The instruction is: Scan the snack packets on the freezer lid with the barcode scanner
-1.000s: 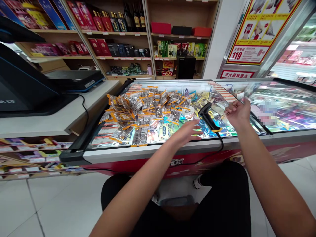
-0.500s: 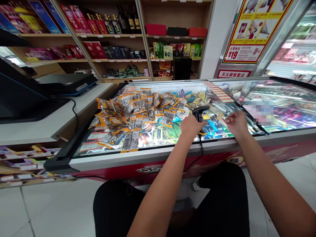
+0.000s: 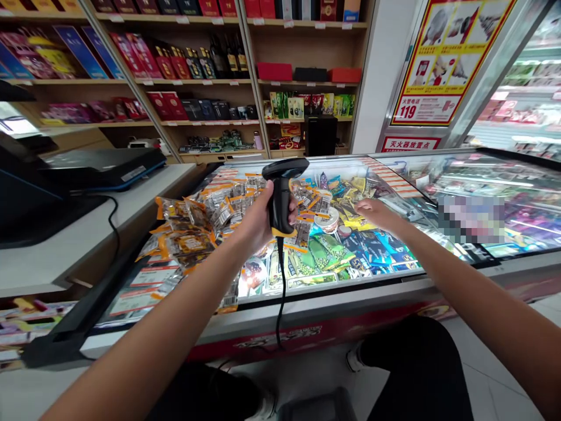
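My left hand is wrapped round the handle of a black barcode scanner and holds it up above the freezer's glass lid, its cord hanging down. A pile of small orange-edged snack packets lies on the glass just left of the scanner. My right hand reaches over the glass to the right, fingers curled, close to a round white tin. I cannot tell whether it holds anything.
A white checkout counter with a black till and flat scanner stands at the left. Wooden shelves of boxed goods and bottles fill the back wall. A second freezer lid continues to the right. My knees are below the cabinet front.
My left hand reached the scanner lying on the glass, gripped it and lifted it upright. My right hand moved left across the glass toward the white tin.
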Demonstrator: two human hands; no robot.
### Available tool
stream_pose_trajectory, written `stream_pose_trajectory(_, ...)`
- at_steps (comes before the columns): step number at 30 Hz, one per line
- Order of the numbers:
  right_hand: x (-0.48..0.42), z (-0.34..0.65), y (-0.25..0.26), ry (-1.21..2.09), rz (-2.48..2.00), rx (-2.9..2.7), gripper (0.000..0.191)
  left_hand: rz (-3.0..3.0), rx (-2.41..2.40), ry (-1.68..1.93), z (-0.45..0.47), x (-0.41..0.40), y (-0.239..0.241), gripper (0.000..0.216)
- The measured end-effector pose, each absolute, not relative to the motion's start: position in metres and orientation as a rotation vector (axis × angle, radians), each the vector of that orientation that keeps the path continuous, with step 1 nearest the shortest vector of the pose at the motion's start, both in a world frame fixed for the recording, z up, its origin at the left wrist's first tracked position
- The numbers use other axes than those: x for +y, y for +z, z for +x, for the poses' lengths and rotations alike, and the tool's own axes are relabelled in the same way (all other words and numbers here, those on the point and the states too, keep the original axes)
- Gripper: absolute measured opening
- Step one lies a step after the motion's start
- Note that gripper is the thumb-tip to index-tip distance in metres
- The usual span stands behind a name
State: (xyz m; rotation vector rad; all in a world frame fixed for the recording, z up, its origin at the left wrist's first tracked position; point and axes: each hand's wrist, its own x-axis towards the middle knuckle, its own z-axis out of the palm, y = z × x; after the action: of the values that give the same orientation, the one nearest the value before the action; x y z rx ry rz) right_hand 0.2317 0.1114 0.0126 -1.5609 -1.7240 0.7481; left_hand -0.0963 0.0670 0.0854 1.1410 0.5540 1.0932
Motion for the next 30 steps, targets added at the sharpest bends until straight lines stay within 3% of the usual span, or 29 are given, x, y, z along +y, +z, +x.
stream_pose_trajectory(6,0.190,0.174,0.009,0.742,-1.655,-1.917,0.073,1.184,0.524,1.157,-0.102,0.086,0.064,0.047)
stream_pose_trajectory(8,0.197,0.168,0.005,0.646,-1.667,-1.998,0.076,1.184,0.581,1.154,-0.101,0.084,0.053,0.046)
stream_pose_trajectory(11,0.193,0.170,-0.001,0.579,-1.657,-2.008,0.072,1.209,0.715,1.077,-0.103,0.079,0.040,0.044)
stream_pose_trajectory(20,0.190,0.188,0.006,1.057,-1.313,-1.271,0.061,1.257,0.752,0.789,-0.102,0.067,0.026,0.049)
stream_pose_trajectory(30,0.182,0.189,0.021,0.997,-1.174,-1.334,0.040,1.315,0.730,0.749,-0.105,0.069,0.025,0.052)
